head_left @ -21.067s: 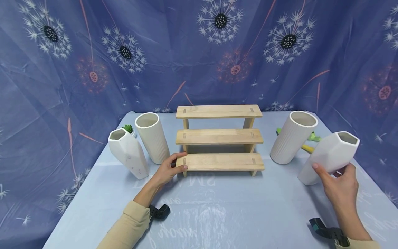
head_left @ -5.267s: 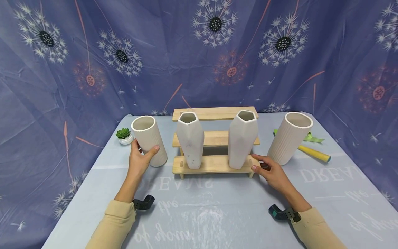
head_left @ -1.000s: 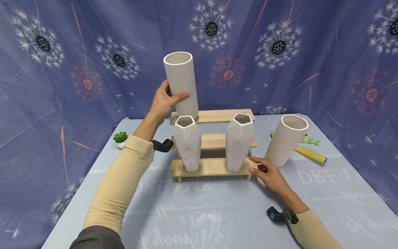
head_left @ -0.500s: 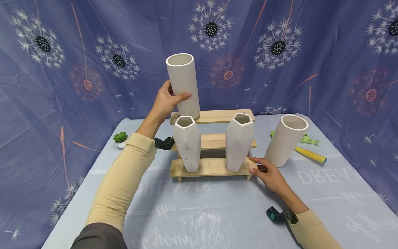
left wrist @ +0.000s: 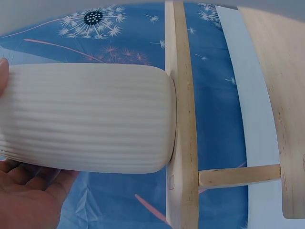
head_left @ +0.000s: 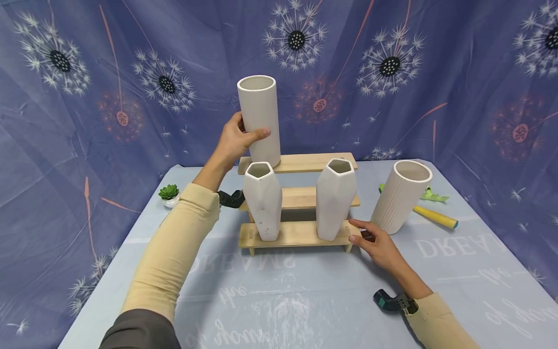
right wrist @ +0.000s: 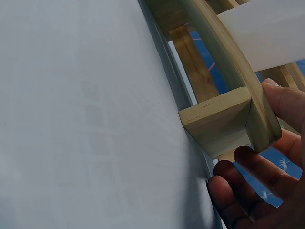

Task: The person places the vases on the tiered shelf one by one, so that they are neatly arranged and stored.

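The broad worktop (head_left: 322, 300) carries the wooden stand (head_left: 298, 233), whose three rising tiers let taller pieces at the back show over those in front. On the left part of the top tier (head_left: 318, 163) is the held ribbed vase (head_left: 260, 109), its base against the board in the left wrist view; its twin, the other ribbed vase (head_left: 398, 198), stands on the worktop to the right. The left faceted vase (head_left: 265, 203) and right faceted vase (head_left: 334, 201) sit upright on the lowest tier, apart, apparently for an even layout. The left hand (head_left: 237, 140) has its fingers wrapped round the vase, thumb in front, likely to keep it steady. The fingers of the right hand (head_left: 377, 245) pinch the lowest tier's end, probably so the stand cannot slide. The small succulent (head_left: 169, 193) sits well off to the left. Compared with half a second ago, the held vase's rim has swung rightward, so it stands straighter; the right hand's grip looks unchanged.
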`<state>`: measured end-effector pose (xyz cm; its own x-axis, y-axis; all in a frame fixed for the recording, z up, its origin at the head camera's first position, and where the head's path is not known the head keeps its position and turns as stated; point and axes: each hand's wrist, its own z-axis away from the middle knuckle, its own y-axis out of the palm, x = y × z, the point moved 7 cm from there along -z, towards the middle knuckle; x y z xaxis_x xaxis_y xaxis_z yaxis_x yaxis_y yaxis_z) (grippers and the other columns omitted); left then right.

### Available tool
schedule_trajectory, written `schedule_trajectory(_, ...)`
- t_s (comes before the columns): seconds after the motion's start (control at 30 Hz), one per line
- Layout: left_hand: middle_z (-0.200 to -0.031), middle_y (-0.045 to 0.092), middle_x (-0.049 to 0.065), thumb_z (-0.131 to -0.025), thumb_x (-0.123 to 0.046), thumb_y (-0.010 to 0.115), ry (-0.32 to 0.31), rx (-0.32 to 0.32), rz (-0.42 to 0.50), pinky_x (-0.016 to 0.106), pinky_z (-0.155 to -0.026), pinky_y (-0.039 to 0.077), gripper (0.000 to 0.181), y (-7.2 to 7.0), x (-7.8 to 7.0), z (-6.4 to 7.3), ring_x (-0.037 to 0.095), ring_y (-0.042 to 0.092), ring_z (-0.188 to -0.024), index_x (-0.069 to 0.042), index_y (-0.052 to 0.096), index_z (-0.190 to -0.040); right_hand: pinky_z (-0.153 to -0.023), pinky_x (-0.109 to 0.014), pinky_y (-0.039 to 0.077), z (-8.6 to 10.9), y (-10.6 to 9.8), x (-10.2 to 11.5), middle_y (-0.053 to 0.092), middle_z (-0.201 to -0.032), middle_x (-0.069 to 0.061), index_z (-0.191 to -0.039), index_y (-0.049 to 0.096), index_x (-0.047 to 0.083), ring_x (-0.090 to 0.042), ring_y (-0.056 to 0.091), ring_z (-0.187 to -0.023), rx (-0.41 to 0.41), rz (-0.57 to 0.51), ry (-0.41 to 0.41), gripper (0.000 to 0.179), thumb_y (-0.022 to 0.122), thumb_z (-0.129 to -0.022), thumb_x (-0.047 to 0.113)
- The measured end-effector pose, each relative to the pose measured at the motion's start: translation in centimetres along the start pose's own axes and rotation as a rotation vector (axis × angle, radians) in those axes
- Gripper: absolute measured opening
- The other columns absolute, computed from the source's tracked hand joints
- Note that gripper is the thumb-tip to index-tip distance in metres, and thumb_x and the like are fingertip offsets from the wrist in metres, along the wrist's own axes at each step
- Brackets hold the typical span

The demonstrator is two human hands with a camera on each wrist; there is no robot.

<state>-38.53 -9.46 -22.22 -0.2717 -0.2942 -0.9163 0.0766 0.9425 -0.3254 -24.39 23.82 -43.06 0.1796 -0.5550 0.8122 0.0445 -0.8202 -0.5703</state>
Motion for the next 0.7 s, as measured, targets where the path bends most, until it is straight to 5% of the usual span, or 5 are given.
schedule_trajectory(0.7, -0.137, 0.048, 0.006, -0.080, -0.040, 0.074, 0.010, 0.027, -0.004, 0.044, -0.100, 0.045, 0.079, 0.4, 0.1, -0.1, 0.023, 0.052, -0.122, -0.017, 0.031, -0.142, -0.071, -0.023, 0.048, -0.3, 0.2, -1.1, 0.053, -0.131, -0.018, -0.137, 0.050, 0.012, -0.027, 0.056, -0.103, 0.007, -0.012, 0.008, 0.052, 0.065, -0.090, 0.027)
